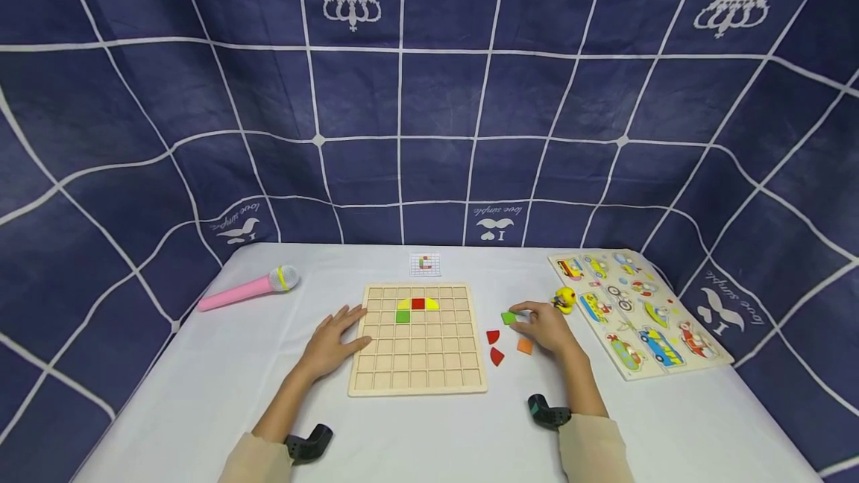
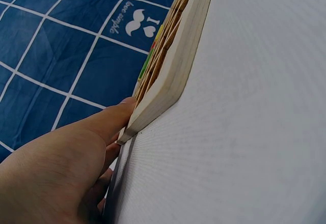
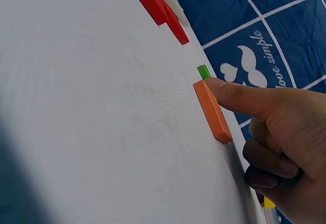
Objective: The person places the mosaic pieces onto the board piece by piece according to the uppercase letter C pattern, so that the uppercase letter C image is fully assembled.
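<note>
My left hand (image 1: 330, 343) lies at the left edge of a wooden grid board (image 1: 419, 386). Its thumb and fingers touch the frame; the left wrist view shows the thumb (image 2: 114, 119) against the board's side. Set in the upper cells are a red square (image 1: 418, 304) between two yellow pieces, with a green square (image 1: 403, 316) below the left one. Right of the board, my right hand (image 1: 546, 325) pinches a green square tile (image 1: 508, 317) low over the table. Just below that hand lies an orange square (image 1: 525, 346). Two red quarter-round pieces (image 1: 493, 337) lie between it and the board.
A small pattern card (image 1: 426, 264) lies behind the board. At far left is a pink toy microphone (image 1: 248, 291). To the right are a yellow toy duck (image 1: 564, 299) and a wooden vehicle puzzle board (image 1: 637, 364). A blue checked curtain (image 1: 443, 95) surrounds the white table (image 1: 429, 438).
</note>
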The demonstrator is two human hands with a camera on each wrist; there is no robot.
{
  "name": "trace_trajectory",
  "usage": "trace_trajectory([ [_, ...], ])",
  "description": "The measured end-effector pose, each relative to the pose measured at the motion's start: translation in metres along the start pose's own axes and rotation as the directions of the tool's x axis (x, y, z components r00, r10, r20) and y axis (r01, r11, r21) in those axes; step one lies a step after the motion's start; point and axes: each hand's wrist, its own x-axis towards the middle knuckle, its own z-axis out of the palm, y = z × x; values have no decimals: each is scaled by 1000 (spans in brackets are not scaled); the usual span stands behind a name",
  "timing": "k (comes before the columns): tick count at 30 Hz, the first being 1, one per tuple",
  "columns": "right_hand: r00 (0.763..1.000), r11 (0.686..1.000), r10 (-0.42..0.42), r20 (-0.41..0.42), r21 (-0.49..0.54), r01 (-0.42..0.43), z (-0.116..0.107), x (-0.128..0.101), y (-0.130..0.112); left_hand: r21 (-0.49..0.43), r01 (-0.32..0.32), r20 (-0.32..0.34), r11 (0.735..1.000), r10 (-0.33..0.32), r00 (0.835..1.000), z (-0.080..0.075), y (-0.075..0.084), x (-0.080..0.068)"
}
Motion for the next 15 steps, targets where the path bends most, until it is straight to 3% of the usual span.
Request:
trace_trajectory([
  [9, 997, 997, -67, -44, -45, 65, 4, 0, -9, -4, 5, 6, 1000, -5, 1000, -1, 1, 0],
  [15, 980, 985, -173, -99, -33, 170, 11, 0, -41, -7, 5, 7, 1000, -5, 1000, -2, 1, 0],
])
